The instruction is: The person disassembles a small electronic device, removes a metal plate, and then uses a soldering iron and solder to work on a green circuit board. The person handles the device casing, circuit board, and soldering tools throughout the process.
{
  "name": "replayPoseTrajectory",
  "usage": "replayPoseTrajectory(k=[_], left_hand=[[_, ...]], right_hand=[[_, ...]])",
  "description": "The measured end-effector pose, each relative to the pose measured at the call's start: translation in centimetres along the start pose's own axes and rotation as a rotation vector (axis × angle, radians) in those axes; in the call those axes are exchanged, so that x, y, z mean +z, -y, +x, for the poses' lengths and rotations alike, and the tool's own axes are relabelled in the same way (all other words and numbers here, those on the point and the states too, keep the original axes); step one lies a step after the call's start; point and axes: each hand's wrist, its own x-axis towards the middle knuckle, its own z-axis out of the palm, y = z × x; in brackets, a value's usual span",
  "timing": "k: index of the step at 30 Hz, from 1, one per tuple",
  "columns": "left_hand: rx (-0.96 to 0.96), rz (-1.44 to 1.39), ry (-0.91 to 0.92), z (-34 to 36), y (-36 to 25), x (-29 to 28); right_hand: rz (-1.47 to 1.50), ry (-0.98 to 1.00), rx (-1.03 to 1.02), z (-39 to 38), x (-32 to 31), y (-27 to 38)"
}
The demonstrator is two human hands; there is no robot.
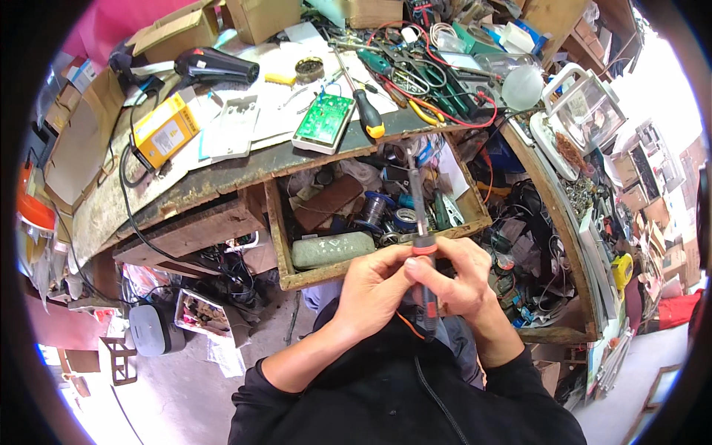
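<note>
In front of my chest I hold a soldering iron [425, 247] with a red and black handle; its metal shaft points away from me over the open drawer [326, 278]. My left hand [374, 285] is closed, its fingertips pinching the handle from the left. Around the other side of the same handle, my right hand [461, 278] is closed too, both thumbs meeting on top. A roll of solder wire [373, 211], a blue tape roll [405, 218] and a grey-green oblong case [334, 251] lie in the drawer beyond my hands.
On the bench, a green circuit board [326, 119] sits in a white casing beside a screwdriver [366, 111]. A hair dryer [216, 67], a yellow box [165, 130] and pliers [425, 111] lie around it. A second cluttered drawer [567, 334] stands open at right.
</note>
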Motion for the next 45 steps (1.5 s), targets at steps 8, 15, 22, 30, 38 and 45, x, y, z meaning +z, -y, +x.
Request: replayPoseTrajectory(k=[8,15,22,30,38,45], left_hand=[[0.279,0.857,-0.058,1.4,-3.5,-3.1],[0.169,1.199,-0.598,3.9,-2.7,-11.8],[0.361,0.992,-0.557,5.2,-1.9,-11.2],[0.497,0.921,-0.381,5.2,-1.1,-8.1],[0.64,1.096,-0.351,4.9,-0.5,-7.7],[0.733,1.256,-0.359,5.1,-0.4,-7.9]], right_hand=[[0.21,-0.216,0.196,-0.1,-1.2,0.9],[0.991,-0.565,0.49,-1.6,1.6,-0.8],[1.257,-0.554,0.769,-3.5,3.0,-1.8],[1.402,-0.636,0.911,-4.5,4.3,-2.9],[1.345,-0.551,0.881,-4.4,4.4,-3.2],[1.333,-0.527,0.853,-4.4,4.4,-3.1]])
